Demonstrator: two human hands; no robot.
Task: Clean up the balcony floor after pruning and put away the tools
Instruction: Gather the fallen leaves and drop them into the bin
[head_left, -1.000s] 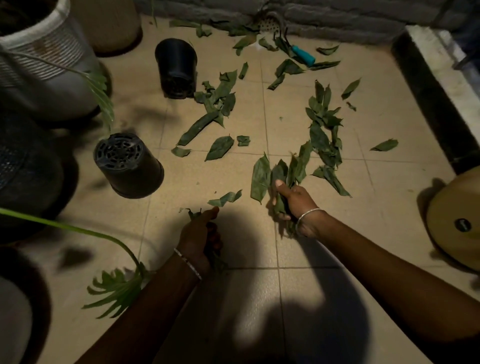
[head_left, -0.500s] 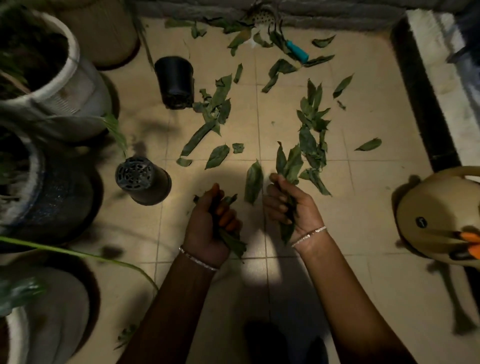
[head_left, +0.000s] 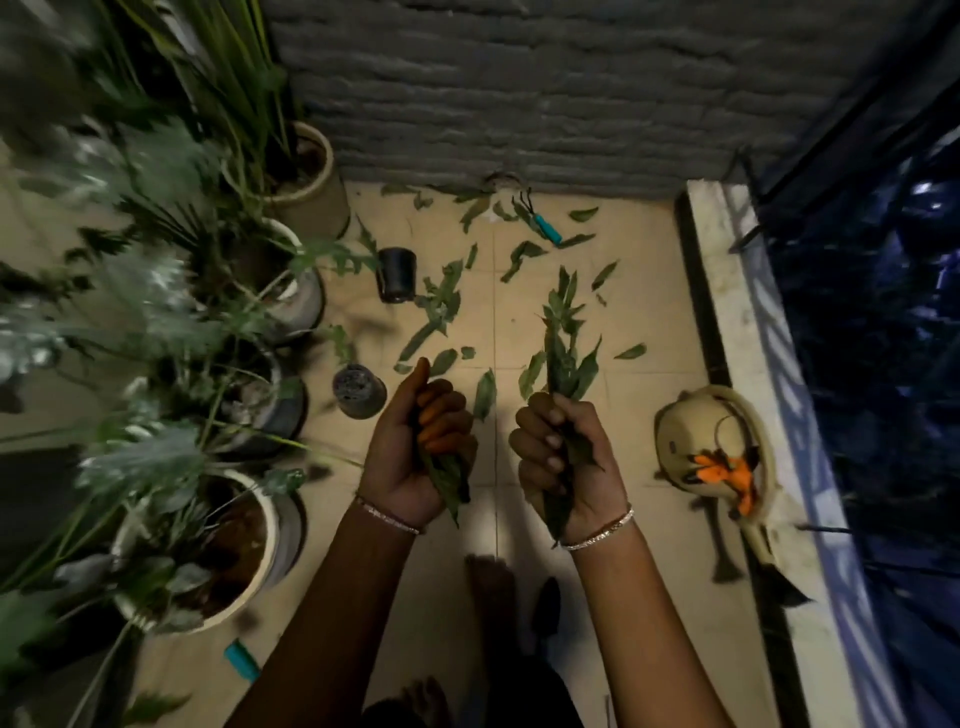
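Gripped a few leaves (head_left: 448, 480) in the left hand (head_left: 415, 452), fingers curled tight round them, above the middle of the floor (head_left: 649, 322). Clenched a fuller bunch (head_left: 563, 348) in the right hand (head_left: 566, 462), tips standing up past the knuckles. Saw loose leaves (head_left: 441, 306) strewn toward the far edge, a black pot (head_left: 397, 273) beside them, a teal-handled rake (head_left: 545, 228) near the wall, a watering can (head_left: 696, 431) by the right edge.

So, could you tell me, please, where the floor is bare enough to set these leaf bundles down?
Bare tile lies between the right hand and the watering can, and along the kerb. There is also room between the left forearm and the white pot. Crowded: loose leaves from the black pots to the hand rake.
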